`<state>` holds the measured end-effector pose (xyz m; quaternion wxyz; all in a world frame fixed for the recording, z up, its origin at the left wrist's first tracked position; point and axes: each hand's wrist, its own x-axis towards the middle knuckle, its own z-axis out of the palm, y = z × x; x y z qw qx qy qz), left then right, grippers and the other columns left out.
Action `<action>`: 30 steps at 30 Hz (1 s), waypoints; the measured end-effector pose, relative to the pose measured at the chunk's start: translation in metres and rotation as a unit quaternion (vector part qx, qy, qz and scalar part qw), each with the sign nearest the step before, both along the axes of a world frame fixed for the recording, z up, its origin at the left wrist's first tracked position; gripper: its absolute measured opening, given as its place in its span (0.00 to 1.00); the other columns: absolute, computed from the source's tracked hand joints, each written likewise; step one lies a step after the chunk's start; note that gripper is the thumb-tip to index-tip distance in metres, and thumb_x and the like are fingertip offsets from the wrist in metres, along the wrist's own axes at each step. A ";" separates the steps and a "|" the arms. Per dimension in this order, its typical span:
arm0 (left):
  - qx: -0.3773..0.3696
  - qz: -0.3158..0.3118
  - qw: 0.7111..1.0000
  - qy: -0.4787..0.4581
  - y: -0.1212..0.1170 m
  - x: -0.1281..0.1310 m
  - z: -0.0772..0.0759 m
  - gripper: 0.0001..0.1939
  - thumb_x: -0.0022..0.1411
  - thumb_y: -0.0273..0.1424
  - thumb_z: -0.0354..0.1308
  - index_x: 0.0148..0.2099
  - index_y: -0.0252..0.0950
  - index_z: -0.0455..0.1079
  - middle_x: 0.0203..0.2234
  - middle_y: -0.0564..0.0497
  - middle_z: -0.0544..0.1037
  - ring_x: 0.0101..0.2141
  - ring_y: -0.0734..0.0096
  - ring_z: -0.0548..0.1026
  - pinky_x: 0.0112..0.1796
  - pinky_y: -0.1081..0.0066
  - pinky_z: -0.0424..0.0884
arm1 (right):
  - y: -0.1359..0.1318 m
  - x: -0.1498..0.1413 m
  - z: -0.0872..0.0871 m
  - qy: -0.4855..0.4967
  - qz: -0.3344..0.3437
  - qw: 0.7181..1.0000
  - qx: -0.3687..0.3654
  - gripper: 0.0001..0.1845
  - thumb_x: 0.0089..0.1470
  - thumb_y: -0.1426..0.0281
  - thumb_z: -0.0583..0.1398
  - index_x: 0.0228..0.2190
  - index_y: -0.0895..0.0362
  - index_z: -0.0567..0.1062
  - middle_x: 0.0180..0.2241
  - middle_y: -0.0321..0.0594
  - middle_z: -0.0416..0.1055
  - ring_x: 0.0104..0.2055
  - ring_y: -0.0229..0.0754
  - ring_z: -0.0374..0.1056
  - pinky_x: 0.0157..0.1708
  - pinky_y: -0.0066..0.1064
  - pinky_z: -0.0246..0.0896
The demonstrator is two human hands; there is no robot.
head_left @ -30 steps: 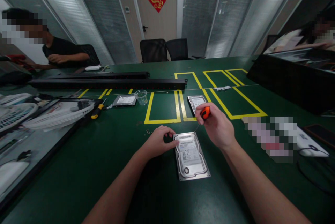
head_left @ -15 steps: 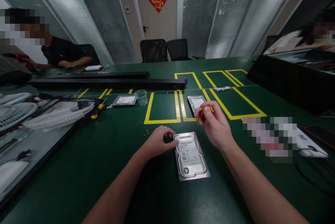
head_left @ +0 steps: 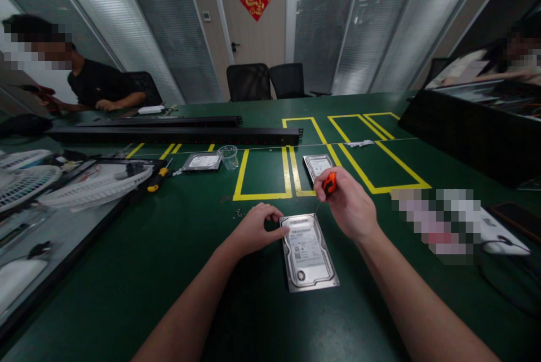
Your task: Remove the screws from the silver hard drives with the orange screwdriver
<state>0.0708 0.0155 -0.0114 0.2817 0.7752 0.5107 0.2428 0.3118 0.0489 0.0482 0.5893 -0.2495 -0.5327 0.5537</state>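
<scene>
A silver hard drive (head_left: 310, 255) lies flat on the green table (head_left: 253, 317), between the two grips and reaching a little nearer than either. The left grip (head_left: 256, 232) is loosely curved, a narrow gap between thumb and forefinger; the thumb rests on the drive's left edge, the forefinger by its far left corner. The right grip (head_left: 354, 208) is closed around the orange and black handle of a screwdriver (head_left: 329, 183), whose thin shaft slants down from it to the drive's far right corner; the tip is too small to make out.

Just beyond the left grip, tiny bits (head_left: 239, 213) are scattered. Well to the right of the right grip lies a dark phone-like slab (head_left: 513, 221). Well to the left of the left grip and farther off is a yellow-handled screwdriver (head_left: 157, 180). Just past the right grip, partly hidden by it, sits a second drive (head_left: 315, 164). Beyond the left grip, a clear cup (head_left: 229, 159) stands against a third drive (head_left: 200, 162). Farther still, long black bars (head_left: 177, 136) lie across the table.
</scene>
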 end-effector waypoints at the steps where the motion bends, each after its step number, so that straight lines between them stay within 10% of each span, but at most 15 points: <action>1: 0.001 0.000 1.000 0.000 0.000 0.000 0.000 0.12 0.63 0.38 0.70 0.45 0.38 0.79 0.37 0.49 0.80 0.41 0.60 0.75 0.42 0.64 0.69 | 0.000 0.000 -0.001 0.001 -0.002 1.000 0.003 0.15 0.70 0.59 0.56 0.36 0.54 0.77 0.34 0.40 0.73 0.32 0.41 0.65 0.34 0.35 0.59; 30: 0.003 0.000 1.000 0.004 0.001 -0.001 -0.001 0.13 0.63 0.39 0.69 0.45 0.38 0.78 0.37 0.49 0.80 0.41 0.60 0.75 0.42 0.63 0.69 | 0.000 0.000 -0.006 -0.019 -0.018 1.000 -0.001 0.14 0.63 0.58 0.66 0.38 0.49 0.68 0.37 0.35 0.78 0.33 0.41 0.70 0.37 0.36 0.63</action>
